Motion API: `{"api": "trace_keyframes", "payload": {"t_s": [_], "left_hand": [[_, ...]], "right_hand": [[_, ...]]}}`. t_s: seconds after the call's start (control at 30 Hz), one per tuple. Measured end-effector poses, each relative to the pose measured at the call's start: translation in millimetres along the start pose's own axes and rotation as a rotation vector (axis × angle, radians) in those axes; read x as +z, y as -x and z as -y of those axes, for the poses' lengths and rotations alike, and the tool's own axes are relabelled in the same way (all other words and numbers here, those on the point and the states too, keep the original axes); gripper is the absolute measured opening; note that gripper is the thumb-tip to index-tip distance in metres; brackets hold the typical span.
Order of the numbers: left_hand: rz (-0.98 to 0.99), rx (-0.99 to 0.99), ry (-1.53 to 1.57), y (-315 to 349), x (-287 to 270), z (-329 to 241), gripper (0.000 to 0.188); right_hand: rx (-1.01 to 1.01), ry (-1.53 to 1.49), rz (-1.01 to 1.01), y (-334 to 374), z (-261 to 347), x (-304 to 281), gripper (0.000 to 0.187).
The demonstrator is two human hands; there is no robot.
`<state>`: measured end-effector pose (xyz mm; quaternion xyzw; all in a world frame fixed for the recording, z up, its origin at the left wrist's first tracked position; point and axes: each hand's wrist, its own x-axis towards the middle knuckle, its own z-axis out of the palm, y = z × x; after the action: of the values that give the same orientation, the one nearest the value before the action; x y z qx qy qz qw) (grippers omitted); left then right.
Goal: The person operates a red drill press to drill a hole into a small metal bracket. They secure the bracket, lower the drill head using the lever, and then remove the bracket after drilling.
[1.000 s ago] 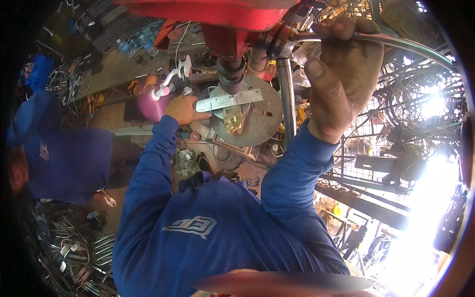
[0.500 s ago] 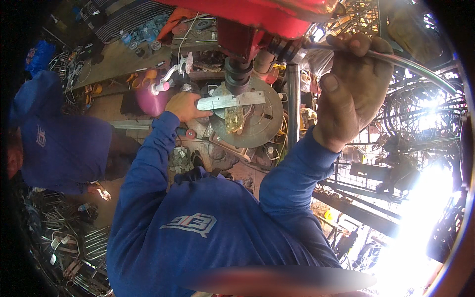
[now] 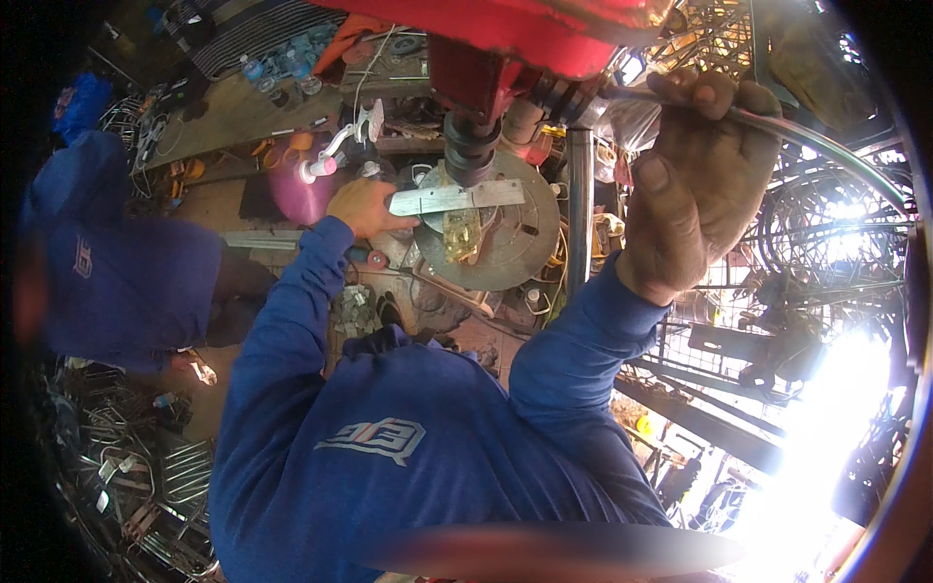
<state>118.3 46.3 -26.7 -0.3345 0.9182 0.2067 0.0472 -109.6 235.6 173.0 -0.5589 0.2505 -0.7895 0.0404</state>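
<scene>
A red drill press [image 3: 486,83] reaches in from the top, its dark chuck [image 3: 470,151] pointing down at the round metal table [image 3: 520,243]. Under the chuck lies a flat pale metal bar [image 3: 455,198], over a yellowish block [image 3: 463,235]. My left hand [image 3: 365,208] grips the bar's left end between thumb and fingers. Raised at the right, my right hand [image 3: 702,175] has its fingers curled over the curved metal feed lever [image 3: 812,141] of the press. The chuck hides whether a drill bit touches the bar.
A steel column [image 3: 580,204] stands right of the round table. Behind on the left is a bench [image 3: 228,121] with bottles. A co-worker in blue [image 3: 136,282] is at the left. Bent metal rods [image 3: 190,476] pile up lower left; wire racks [image 3: 826,233] fill the right.
The whole view has shifted very slightly. Both hands keep their grips, and the bar stays under the chuck. The right hand shows hardly any movement.
</scene>
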Motion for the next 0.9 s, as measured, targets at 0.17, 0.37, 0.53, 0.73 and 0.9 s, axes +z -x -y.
{"api": "trace_keyframes", "payload": {"t_s": [0.17,0.37,0.53,0.73,0.9], "left_hand": [[-0.012,0.016,-0.001,1.5,-0.9,-0.3,0.059],[-0.035,0.015,-0.042,3.0,-2.1,-2.9,0.058],[-0.028,0.012,-0.036,3.1,-2.7,-2.6,0.058],[0.016,0.004,-0.016,0.0,-2.8,-0.6,0.058],[0.019,-0.01,0.004,0.1,-2.0,-0.5,0.057]], "right_hand": [[0.002,-0.032,0.003,0.3,-0.9,0.8,0.078],[0.007,-0.011,0.006,0.6,0.2,2.2,0.078],[0.03,0.014,-0.003,1.6,2.4,4.1,0.079],[0.026,0.025,-0.012,2.9,1.9,3.9,0.08],[0.002,0.043,0.035,1.3,-0.4,-1.8,0.078]]}}
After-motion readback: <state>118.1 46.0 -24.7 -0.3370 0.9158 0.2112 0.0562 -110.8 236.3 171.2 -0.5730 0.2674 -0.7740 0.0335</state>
